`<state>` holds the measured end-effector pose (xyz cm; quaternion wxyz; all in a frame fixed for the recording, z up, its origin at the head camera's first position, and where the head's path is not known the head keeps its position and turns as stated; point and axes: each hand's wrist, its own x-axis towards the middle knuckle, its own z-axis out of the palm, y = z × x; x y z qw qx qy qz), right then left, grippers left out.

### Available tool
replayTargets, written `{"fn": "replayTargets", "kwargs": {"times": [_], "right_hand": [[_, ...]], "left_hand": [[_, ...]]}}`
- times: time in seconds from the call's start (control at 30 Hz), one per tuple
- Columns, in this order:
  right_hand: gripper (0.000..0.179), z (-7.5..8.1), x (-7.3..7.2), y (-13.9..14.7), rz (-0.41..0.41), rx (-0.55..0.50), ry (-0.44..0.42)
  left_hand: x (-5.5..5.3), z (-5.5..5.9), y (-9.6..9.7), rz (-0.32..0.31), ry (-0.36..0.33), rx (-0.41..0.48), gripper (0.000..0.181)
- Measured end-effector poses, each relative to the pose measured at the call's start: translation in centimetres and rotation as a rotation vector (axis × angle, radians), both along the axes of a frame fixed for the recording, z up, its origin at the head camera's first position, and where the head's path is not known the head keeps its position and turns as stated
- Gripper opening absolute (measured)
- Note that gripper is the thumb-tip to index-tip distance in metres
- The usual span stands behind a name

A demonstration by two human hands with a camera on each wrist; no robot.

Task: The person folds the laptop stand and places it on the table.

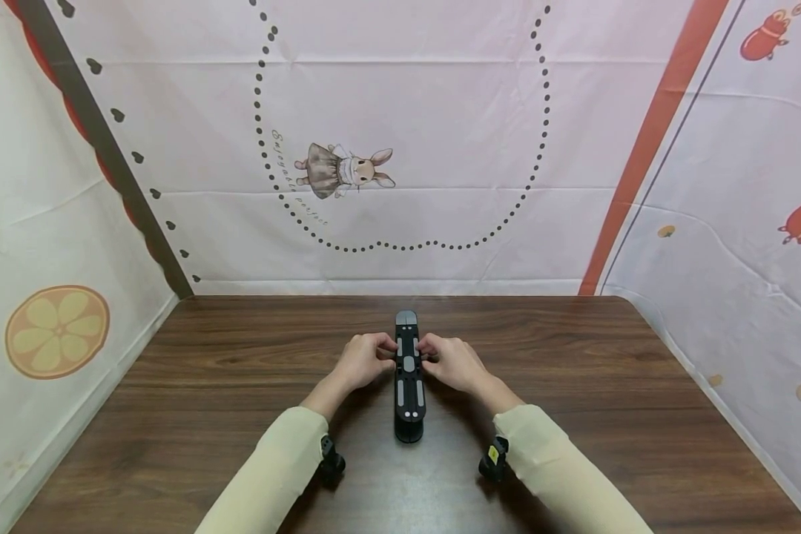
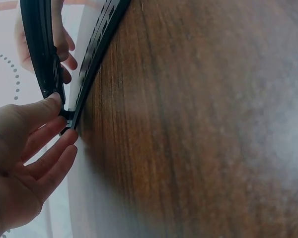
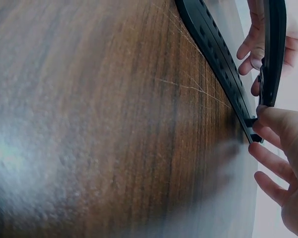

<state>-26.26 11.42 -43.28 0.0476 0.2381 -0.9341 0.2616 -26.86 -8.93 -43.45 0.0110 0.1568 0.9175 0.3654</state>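
A long black folding stand [image 1: 409,393] with grey pads stands upright on edge at the middle of the table, its length pointing away from me. My left hand [image 1: 360,358] pinches its left side between thumb and fingers, near the middle. From the opposite side my right hand [image 1: 458,363] pinches it likewise. In the left wrist view the upper arm [image 2: 37,39] slants apart from the slotted lower bar [image 2: 97,49], and the two meet close to my fingers. The same wedge appears in the right wrist view, where the lower bar [image 3: 213,49] lies along the table.
The brown wood-grain table [image 1: 240,400] spreads out on both sides of the stand. A printed cloth [image 1: 440,148] with a rabbit and dots hangs behind the far edge, and patterned cloth also lines the left and right sides. A small black camera sits on each wrist.
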Motion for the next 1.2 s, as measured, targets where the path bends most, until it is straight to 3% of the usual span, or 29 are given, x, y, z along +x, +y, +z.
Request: {"fn": "replayTargets", "kwargs": {"times": [0.5, 0.9, 1.2], "right_hand": [[0.025, 0.09, 0.05, -0.21, 0.022, 0.05, 0.021], [0.026, -0.19, -0.1, -0.23, 0.052, 0.119, 0.118], [0.029, -0.13, 0.01, -0.31, 0.074, 0.195, 0.164]], "left_hand": [[0.01, 0.12, -0.01, -0.006, 0.014, -0.036, 0.021], [0.04, 0.25, 0.35, 0.024, 0.067, -0.185, 0.023], [-0.18, 0.17, 0.37, 0.015, 0.086, -0.244, 0.024]]}}
